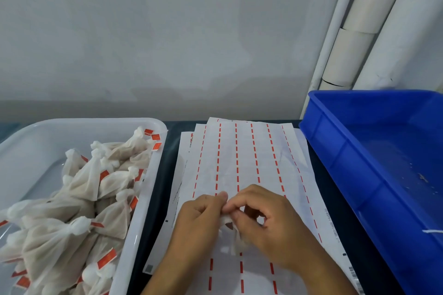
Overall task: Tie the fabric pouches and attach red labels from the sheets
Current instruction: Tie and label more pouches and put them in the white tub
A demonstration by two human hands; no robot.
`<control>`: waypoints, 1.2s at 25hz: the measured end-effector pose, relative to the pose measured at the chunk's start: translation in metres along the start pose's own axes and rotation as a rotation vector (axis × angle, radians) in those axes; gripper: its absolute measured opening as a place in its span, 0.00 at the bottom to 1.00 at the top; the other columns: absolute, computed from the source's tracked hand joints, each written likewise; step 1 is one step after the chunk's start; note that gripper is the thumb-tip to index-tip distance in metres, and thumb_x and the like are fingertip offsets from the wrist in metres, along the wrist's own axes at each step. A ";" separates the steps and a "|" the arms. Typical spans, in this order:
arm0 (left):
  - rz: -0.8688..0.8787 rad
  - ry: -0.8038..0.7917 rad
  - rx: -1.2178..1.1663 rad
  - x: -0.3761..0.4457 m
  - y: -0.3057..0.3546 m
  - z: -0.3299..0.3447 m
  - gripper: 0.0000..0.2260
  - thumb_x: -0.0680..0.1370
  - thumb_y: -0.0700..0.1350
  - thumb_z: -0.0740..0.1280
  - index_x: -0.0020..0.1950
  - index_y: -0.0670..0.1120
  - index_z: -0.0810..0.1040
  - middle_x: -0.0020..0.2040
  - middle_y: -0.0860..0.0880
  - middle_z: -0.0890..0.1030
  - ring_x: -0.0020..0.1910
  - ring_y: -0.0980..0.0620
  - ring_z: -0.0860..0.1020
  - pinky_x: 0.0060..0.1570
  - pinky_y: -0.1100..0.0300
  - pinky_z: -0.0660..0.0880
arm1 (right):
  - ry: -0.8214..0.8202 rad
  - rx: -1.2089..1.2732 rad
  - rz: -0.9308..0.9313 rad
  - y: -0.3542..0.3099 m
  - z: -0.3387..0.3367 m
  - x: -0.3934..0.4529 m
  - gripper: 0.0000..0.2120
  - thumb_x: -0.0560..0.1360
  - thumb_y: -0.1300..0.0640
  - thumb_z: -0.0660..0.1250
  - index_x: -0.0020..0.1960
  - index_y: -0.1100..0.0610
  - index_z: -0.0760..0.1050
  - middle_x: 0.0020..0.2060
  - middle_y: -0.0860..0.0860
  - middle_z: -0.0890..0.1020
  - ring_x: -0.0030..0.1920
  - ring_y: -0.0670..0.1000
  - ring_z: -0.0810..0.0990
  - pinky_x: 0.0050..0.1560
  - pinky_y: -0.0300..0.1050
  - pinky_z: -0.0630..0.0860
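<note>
Both hands meet over the label sheets (pixel 239 158), white paper with columns of small red labels. My left hand (pixel 199 220) and my right hand (pixel 268 220) pinch the white fabric neck of a pouch (pixel 230 225) between their fingertips. Most of that pouch is hidden under my hands. At the left a white tray (pixel 33 141) holds several tied pouches (pixel 84 179) with red labels on their knots.
A blue plastic bin (pixel 383 155) stands at the right, tilted, with only crumbs and a white scrap inside. White pipes (pixel 354 31) run up the wall at the back right. The table top (pixel 167 151) is dark. A grey wall closes the back.
</note>
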State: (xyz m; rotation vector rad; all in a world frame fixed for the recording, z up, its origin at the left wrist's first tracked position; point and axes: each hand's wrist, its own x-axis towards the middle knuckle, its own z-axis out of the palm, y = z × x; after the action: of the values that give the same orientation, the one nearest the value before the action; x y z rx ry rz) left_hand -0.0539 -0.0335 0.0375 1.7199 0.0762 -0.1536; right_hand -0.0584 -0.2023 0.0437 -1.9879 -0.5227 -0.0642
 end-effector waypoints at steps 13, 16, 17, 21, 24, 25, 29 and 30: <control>-0.049 0.004 0.029 0.001 0.001 -0.002 0.19 0.84 0.56 0.60 0.41 0.60 0.87 0.40 0.58 0.86 0.42 0.65 0.82 0.45 0.65 0.72 | 0.044 -0.279 0.010 0.013 0.004 0.002 0.14 0.81 0.47 0.70 0.65 0.45 0.82 0.55 0.38 0.80 0.58 0.44 0.79 0.57 0.41 0.79; -0.009 0.017 0.024 0.001 0.002 -0.003 0.17 0.83 0.56 0.60 0.41 0.67 0.84 0.41 0.65 0.84 0.44 0.70 0.80 0.38 0.71 0.73 | 0.104 -0.250 -0.005 0.014 0.006 0.002 0.12 0.81 0.46 0.70 0.64 0.44 0.82 0.54 0.38 0.81 0.57 0.44 0.79 0.54 0.40 0.80; 0.026 0.005 0.025 0.000 0.003 -0.004 0.15 0.83 0.56 0.60 0.43 0.68 0.84 0.42 0.66 0.83 0.45 0.70 0.80 0.35 0.72 0.74 | 0.132 -0.238 0.003 0.014 0.007 0.002 0.12 0.80 0.46 0.70 0.63 0.43 0.82 0.54 0.37 0.81 0.58 0.43 0.79 0.54 0.38 0.79; 0.179 -0.089 0.092 0.000 0.000 -0.005 0.11 0.80 0.61 0.62 0.47 0.65 0.85 0.51 0.63 0.82 0.52 0.64 0.80 0.46 0.66 0.76 | 0.277 -0.129 0.046 0.012 0.008 0.003 0.11 0.79 0.44 0.69 0.57 0.47 0.84 0.52 0.38 0.83 0.55 0.42 0.80 0.49 0.30 0.76; 0.250 -0.080 0.184 0.001 -0.001 -0.002 0.08 0.79 0.62 0.64 0.51 0.68 0.83 0.54 0.66 0.79 0.56 0.65 0.77 0.47 0.71 0.76 | 0.346 -0.077 0.068 0.010 0.012 0.005 0.11 0.79 0.45 0.68 0.56 0.48 0.83 0.51 0.38 0.83 0.55 0.41 0.80 0.49 0.29 0.76; 0.262 -0.051 0.199 0.001 -0.001 -0.001 0.08 0.77 0.62 0.64 0.50 0.69 0.83 0.55 0.67 0.79 0.56 0.66 0.77 0.47 0.76 0.73 | 0.358 -0.069 0.066 0.010 0.014 0.005 0.09 0.79 0.47 0.68 0.55 0.49 0.83 0.51 0.38 0.83 0.55 0.41 0.81 0.49 0.29 0.77; 0.295 0.086 0.120 0.001 -0.003 0.002 0.05 0.75 0.58 0.70 0.49 0.66 0.85 0.53 0.63 0.81 0.55 0.62 0.79 0.46 0.74 0.75 | 0.384 0.003 0.060 0.009 0.018 0.007 0.06 0.81 0.52 0.69 0.55 0.50 0.83 0.50 0.39 0.84 0.54 0.44 0.82 0.47 0.33 0.79; 0.301 0.115 0.095 0.001 -0.003 0.003 0.05 0.75 0.58 0.71 0.48 0.64 0.86 0.52 0.62 0.81 0.54 0.60 0.80 0.45 0.72 0.77 | 0.387 0.016 0.060 0.008 0.019 0.007 0.06 0.81 0.51 0.68 0.55 0.49 0.83 0.50 0.39 0.84 0.54 0.45 0.82 0.47 0.34 0.80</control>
State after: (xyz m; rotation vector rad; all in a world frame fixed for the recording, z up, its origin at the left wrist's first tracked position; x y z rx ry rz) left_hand -0.0534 -0.0358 0.0342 1.8121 -0.1068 0.1666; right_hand -0.0525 -0.1860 0.0301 -1.9111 -0.2121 -0.3976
